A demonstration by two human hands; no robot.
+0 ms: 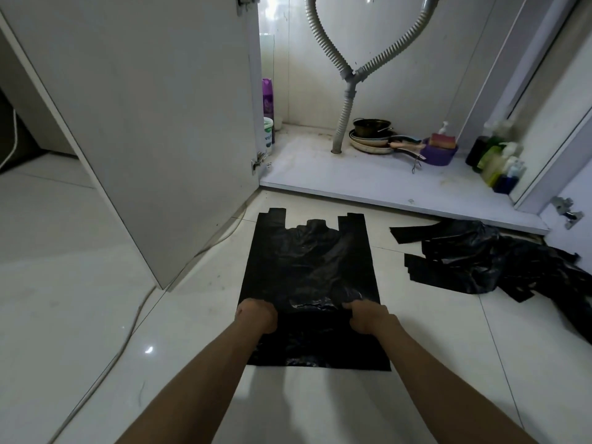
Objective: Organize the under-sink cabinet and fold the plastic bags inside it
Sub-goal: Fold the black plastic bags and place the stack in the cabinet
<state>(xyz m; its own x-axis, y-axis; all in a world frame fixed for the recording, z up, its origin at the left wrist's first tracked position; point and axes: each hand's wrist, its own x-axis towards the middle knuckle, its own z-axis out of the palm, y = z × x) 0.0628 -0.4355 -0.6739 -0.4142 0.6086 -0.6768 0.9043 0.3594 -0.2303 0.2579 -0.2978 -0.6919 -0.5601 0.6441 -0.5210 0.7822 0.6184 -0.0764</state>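
Left hand (256, 318) and right hand (368, 320) pinch side edges of the black bag (307, 267). Uneven pull likely skews the fold; handles (277, 216) at 12 o'clock could drift.

bag (307, 277): black | pile, right (474, 261): black | floor (80, 315): white | hoses (343, 123): grey, ribbed | can, far left (267, 97): purple | basin, far right (440, 158): purple

Flat bag (307, 277): on the floor (80, 299) at frame centre, before the cabinet, handles toward it.
Hands: left hand (256, 315) holds the bag's left edge, right hand (368, 318) its right edge.
Bag pile (480, 261): on the floor, right of the flat bag, apart from it.
Door (144, 123): open, upper left.
Cabinet shelf (352, 184): hose (343, 123) in the middle; pans (371, 137) just right of it; basin (439, 153) beside the pans; bottles (496, 161) far right; spray can (267, 97) far left.
Cable (128, 331): on the floor, lower left.
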